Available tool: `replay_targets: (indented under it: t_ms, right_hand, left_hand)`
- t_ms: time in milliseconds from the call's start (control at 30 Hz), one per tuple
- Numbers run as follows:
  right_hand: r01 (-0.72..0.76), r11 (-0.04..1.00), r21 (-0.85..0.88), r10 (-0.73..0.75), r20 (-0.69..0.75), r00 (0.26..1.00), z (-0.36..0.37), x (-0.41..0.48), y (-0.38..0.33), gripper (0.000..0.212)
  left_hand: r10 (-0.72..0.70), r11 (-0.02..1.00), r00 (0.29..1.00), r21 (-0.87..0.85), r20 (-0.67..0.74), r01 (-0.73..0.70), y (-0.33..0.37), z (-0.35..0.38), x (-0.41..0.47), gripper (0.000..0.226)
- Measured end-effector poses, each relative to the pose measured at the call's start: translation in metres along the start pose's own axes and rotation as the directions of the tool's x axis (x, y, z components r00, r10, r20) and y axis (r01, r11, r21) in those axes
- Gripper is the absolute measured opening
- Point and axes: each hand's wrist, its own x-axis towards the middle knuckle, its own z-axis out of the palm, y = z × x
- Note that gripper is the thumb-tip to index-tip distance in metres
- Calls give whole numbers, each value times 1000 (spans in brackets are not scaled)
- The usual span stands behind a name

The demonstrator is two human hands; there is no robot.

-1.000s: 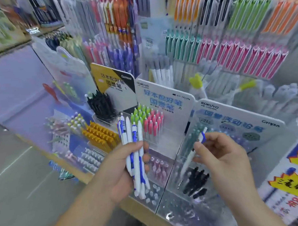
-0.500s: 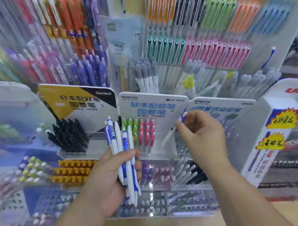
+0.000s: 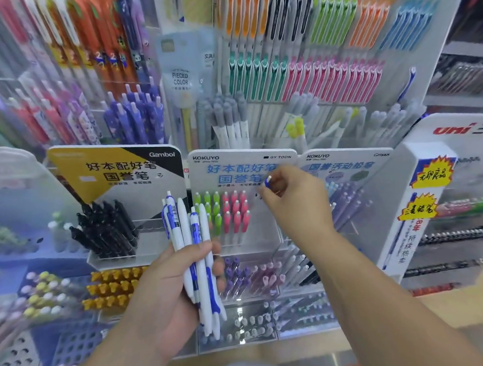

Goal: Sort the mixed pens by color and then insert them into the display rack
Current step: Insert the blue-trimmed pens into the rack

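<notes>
- my left hand gripping a bunch of blue-white pens
- right hand pinching a single pen beside the pink pens in the rack

pens: glossy plastic | display rack: clear glossy plastic | header card: smooth

Bundled white-and-blue pens: five are counted
Separate white-and-blue pen: one is counted
Pink pens: nine are counted
Green pens: at least eight are seen
</notes>
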Motion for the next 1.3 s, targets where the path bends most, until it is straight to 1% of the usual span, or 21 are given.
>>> replay_targets:
  t_ms: [67, 133, 400, 533, 600, 667, 733, 867, 1000, 1133, 1233, 1300]
  right_hand:
    - [-5, 1000, -4, 5, 2, 1000, 0, 2, 0, 9]
    - [-11, 1000, -23, 12, 16, 1000, -1, 3, 0, 9]
    - [-37, 998, -41, 38, 22, 999, -2, 2, 7, 9]
    - [-38, 996, -83, 46, 98, 994, 1, 2, 5, 12]
    - [-25, 991, -128, 42, 126, 991, 5, 2, 3, 15]
    - [6, 983, -184, 17, 124, 992, 10, 0, 0, 19]
    - [53, 970, -238, -27, 111, 993, 14, -2, 0, 21]
    - [209, 921, -330, -172, 139, 975, 21, -6, 4, 22]
    - [234, 908, -347, -192, 152, 970, 26, -5, 4, 21]
    - [251, 901, -353, -216, 136, 967, 28, -5, 7, 21]
    - [314, 880, -356, -284, 136, 949, 30, -8, 13, 31]
    - [372, 872, -318, -359, 102, 928, 27, -12, 17, 33]
  left_hand:
    - [-4, 1000, 1000, 1, -6, 4, -1, -2, 0, 57]
    - [-7, 1000, 1000, -1, -15, 7, -2, -3, -2, 62]
    - [-14, 1000, 1000, -18, -4, 14, -4, -1, -8, 52]
    - [-18, 1000, 1000, -19, -15, 18, -6, 4, -7, 49]
    - [-21, 1000, 1000, -22, -20, 21, -7, 5, -6, 51]
    - [-19, 1000, 1000, -15, -20, 19, -7, 5, -7, 57]
    - [-11, 1000, 1000, -15, -21, 11, -7, 4, -8, 56]
    - [-5, 999, 999, -34, -37, 4, -7, 0, -9, 53]
    - [2, 1000, 999, -26, -32, -3, -6, -6, -13, 56]
    - [-3, 1000, 999, -27, -36, 2, -6, -6, -14, 53]
    - [-13, 1000, 1000, -7, -24, 13, -7, -3, -15, 52]
    - [-24, 1000, 999, 4, -24, 24, -8, 0, -14, 50]
